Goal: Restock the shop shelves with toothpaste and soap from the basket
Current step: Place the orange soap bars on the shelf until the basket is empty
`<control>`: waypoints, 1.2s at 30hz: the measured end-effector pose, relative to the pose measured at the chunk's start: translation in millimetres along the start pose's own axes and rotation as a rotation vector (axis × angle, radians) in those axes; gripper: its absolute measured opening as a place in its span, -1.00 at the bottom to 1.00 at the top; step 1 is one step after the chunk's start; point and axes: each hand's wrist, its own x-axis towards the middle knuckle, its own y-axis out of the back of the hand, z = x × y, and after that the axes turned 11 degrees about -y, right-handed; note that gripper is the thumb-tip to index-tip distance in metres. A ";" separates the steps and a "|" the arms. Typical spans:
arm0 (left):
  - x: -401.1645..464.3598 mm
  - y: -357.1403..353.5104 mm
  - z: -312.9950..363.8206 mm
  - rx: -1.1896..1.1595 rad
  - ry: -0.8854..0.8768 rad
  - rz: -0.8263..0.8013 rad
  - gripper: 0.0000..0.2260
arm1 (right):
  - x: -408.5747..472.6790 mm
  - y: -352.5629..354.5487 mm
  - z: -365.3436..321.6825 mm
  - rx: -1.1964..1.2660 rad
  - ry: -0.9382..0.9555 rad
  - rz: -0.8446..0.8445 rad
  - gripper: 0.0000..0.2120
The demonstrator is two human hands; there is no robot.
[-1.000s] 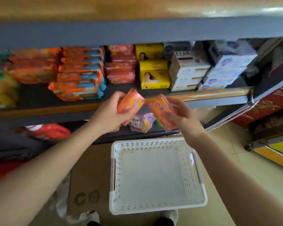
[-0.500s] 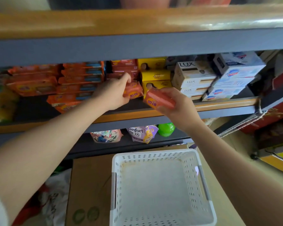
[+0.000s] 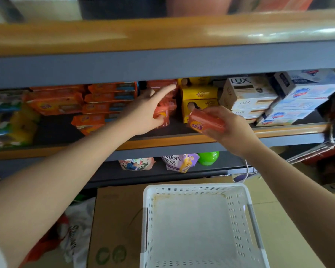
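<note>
My left hand (image 3: 143, 115) reaches into the middle shelf (image 3: 182, 141) and holds an orange soap pack (image 3: 163, 116) against the stack of orange soap packs (image 3: 162, 85). Its index finger points straight up along that stack. My right hand (image 3: 233, 130) grips a second orange soap bar (image 3: 205, 122) just in front of the shelf edge, below the yellow soap boxes (image 3: 199, 93). The white perforated basket (image 3: 199, 187) sits below my hands, its bare white floor showing.
Orange multipacks (image 3: 108, 97) fill the shelf's left part. LUX boxes (image 3: 248, 93) and white-blue soap boxes (image 3: 302, 93) stand on the right. A Comfort pouch (image 3: 179, 161) and a green bottle (image 3: 208, 157) sit on the lower shelf. A cardboard box (image 3: 114, 219) lies under the basket.
Both hands rose from above the basket to the middle shelf. My left hand carried its soap pack in against the orange stack; my right hand brought its bar up to the shelf edge.
</note>
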 end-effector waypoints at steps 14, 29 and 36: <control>-2.5 -1.2 -9.2 0.305 -0.050 0.005 -0.76 | 6.8 -11.7 -9.8 -0.132 0.150 0.005 -0.52; -7.8 17.9 -57.5 0.430 -0.188 -0.076 -0.67 | 36.7 -66.5 -50.8 -0.252 0.279 -0.025 -0.65; -8.9 9.1 -68.7 0.348 -0.160 -0.231 -0.50 | 36.2 -79.1 -69.0 -0.517 0.119 0.126 -0.34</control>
